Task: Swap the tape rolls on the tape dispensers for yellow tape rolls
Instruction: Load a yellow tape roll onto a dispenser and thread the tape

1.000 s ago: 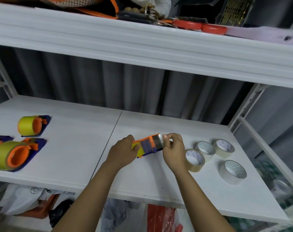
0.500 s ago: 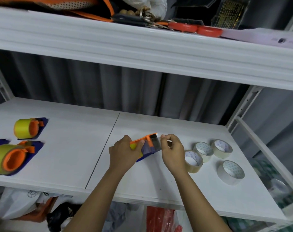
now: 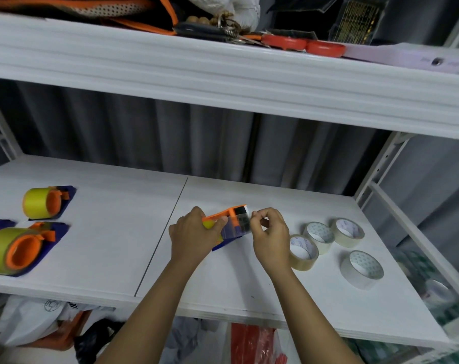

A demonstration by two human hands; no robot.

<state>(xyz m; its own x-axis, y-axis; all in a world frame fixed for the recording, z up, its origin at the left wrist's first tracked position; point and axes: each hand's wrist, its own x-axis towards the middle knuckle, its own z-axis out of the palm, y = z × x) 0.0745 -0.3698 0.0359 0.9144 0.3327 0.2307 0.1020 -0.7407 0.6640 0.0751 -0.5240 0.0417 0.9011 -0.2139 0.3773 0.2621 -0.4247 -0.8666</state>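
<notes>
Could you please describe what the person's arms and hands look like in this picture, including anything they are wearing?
Both forearms are bare from the bottom edge of the picture up to the wrists: no sleeves show. The left hand and the right hand wear no gloves. No watch, bracelet or ring is visible on either, and no markings show on the arms.

a storeroom or small packing corner: white metal shelving (image 3: 249, 82) against a grey corrugated wall (image 3: 118, 143), tape dispensers (image 3: 21, 248) and clear tape rolls (image 3: 361, 269) laid out, red scissors (image 3: 302, 46) above, plastic bags (image 3: 26, 324) stuffed underneath.
</notes>
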